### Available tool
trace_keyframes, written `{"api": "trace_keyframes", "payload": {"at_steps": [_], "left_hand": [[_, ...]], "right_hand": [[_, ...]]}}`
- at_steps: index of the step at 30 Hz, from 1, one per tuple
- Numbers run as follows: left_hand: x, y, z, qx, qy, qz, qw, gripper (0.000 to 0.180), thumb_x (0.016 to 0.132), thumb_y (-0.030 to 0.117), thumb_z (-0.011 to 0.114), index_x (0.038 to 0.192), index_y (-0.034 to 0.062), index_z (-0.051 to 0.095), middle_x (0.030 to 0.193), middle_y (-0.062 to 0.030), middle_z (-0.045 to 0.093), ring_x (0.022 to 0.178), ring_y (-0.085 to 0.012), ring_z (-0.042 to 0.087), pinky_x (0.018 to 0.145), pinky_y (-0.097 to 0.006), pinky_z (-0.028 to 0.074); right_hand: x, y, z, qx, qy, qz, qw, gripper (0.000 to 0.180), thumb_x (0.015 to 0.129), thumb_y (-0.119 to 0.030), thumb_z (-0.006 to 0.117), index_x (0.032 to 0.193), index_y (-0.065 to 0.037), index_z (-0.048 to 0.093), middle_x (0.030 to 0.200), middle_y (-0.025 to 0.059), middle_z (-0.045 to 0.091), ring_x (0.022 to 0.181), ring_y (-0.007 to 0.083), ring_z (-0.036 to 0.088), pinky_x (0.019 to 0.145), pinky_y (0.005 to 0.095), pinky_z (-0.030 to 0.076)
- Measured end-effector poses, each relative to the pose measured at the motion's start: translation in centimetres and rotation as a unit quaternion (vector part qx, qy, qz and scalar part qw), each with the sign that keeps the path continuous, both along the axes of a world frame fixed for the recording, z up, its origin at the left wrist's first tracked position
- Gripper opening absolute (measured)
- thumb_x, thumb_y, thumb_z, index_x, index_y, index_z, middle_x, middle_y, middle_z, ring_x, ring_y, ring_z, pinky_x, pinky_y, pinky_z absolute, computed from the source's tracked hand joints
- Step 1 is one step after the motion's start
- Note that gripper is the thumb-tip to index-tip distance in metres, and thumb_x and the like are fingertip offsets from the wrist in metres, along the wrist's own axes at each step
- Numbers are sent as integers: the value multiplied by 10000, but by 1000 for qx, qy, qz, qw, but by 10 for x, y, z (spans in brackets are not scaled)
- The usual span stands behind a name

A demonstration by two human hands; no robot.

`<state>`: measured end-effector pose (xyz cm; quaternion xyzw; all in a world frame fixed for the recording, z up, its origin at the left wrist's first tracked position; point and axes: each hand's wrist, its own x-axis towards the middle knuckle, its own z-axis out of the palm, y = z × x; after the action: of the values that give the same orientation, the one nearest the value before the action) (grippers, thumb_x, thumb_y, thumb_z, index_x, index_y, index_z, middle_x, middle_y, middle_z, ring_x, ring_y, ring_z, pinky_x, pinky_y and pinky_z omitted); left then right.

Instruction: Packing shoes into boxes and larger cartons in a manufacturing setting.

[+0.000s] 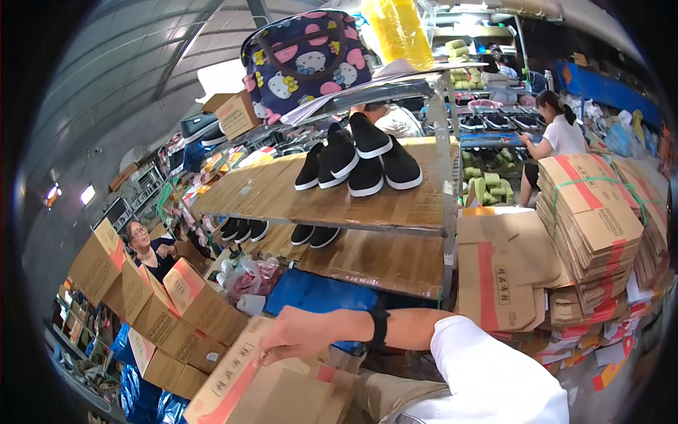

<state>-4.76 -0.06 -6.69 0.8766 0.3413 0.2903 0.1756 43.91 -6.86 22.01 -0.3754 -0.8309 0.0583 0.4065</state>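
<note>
My right hand reaches leftward across the lower middle of the view, a black band on its wrist and a white sleeve behind it. Its fingers curl over the top edge of a brown cardboard box with a red stripe, which lies tilted at the bottom. My left hand is not visible. Just above the hand, a blue bag sits under a cardboard-lined shelf rack. Several black slip-on shoes with white soles lie on the rack's upper shelf.
A strapped stack of flat cartons stands at right, with loose flat cartons beside it. Made-up boxes pile at left near a seated person. A cartoon-print bag tops the rack. Another person works at back right.
</note>
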Motion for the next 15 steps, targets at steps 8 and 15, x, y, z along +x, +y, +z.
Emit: {"api": "trace_keyframes", "payload": {"at_steps": [8, 15], "left_hand": [[5, -1, 29, -39, -12, 30, 999, 591, 962, 304, 589, 1410, -32, 399, 1415, -277, 445, 1306, -368, 458, 1070, -449, 368], [30, 15, 67, -59, -18, 42, 997, 606, 956, 306, 597, 1413, -34, 392, 1416, -280, 443, 1308, -369, 455, 1074, -443, 365]], "right_hand": [[-27, 21, 40, 228, -17, -75, 971, 303, 899, -342, 629, 1073, -94, 652, 963, 101, 664, 861, 283, 648, 695, 392, 524], [-75, 28, -40, 169, -169, -86, 967, 436, 871, -484, 615, 1023, -75, 607, 995, 65, 665, 784, 266, 650, 708, 387, 525]]}}
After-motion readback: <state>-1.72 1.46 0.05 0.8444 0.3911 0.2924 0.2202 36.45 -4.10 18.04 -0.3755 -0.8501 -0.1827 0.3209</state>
